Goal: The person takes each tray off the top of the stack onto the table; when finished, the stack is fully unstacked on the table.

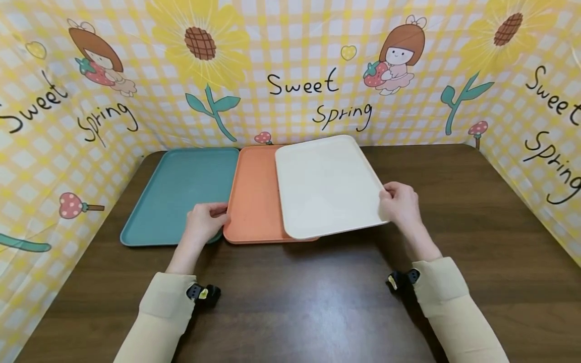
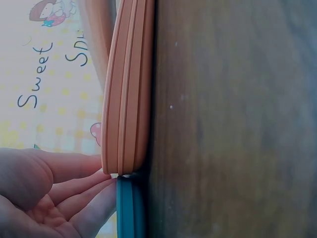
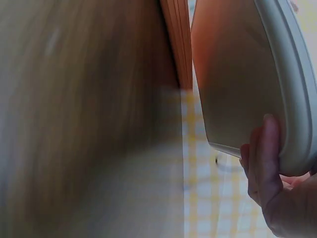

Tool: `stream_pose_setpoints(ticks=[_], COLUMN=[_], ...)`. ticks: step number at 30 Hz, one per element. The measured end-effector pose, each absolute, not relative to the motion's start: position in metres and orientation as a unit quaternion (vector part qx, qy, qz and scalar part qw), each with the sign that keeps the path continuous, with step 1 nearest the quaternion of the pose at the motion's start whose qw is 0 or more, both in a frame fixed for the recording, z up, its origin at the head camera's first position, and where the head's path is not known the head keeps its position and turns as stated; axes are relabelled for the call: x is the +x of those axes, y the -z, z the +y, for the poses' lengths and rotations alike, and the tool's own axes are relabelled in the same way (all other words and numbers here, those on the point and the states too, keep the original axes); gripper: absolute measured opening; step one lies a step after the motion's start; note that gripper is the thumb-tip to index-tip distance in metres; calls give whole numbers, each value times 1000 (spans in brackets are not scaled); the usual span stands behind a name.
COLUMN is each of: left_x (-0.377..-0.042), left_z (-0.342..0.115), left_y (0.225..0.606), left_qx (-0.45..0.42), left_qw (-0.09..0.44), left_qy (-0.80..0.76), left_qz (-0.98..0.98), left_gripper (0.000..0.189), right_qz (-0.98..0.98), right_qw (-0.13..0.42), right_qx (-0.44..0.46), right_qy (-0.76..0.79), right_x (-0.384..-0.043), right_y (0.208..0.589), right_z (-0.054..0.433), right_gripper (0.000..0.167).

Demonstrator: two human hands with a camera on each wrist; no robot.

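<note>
My right hand (image 1: 401,204) grips the right edge of a white rectangular tray (image 1: 329,186). That tray is tilted, its right side raised, and it covers the right part of an orange tray (image 1: 254,196). From the right wrist view, the fingers (image 3: 267,153) lie against the white tray's underside and the thumb is mostly hidden. My left hand (image 1: 204,222) pinches the left edge of the orange tray near its front corner. In the left wrist view the orange rim (image 2: 126,99) shows layered lines, as of stacked trays. Left fingertips also lie close to the teal tray (image 1: 186,191).
The teal tray lies flat on the dark wooden table (image 1: 290,302), directly left of the orange one. Its rim (image 2: 130,208) looks layered too. A yellow checked cloth (image 1: 290,60) with printed flowers and lettering hangs behind and beside the table.
</note>
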State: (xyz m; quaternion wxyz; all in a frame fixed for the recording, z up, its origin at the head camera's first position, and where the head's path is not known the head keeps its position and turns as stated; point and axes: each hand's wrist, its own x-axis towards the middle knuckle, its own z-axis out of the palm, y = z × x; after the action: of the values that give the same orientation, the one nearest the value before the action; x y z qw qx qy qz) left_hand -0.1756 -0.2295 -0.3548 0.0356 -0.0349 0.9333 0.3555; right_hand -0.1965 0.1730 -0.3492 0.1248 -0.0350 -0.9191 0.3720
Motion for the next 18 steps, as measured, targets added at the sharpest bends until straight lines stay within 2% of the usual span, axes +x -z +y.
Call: stream_pose_setpoints(ticks=[11,18], left_x=[-178,-177], left_z=[-229,-228], left_y=[358,358], left_qx=[-35,-43], left_qw=[29,30], left_qy=[-355,-353], left_qz=[934,934], left_gripper=[42,42], right_qz=[-913,-917], right_qw=[154,138], right_qx=[-115,-125], right_qy=[-359,-353], right_x=[-185,-186], right_y=[351,356], right_z=[244,261], right_gripper=[34,35])
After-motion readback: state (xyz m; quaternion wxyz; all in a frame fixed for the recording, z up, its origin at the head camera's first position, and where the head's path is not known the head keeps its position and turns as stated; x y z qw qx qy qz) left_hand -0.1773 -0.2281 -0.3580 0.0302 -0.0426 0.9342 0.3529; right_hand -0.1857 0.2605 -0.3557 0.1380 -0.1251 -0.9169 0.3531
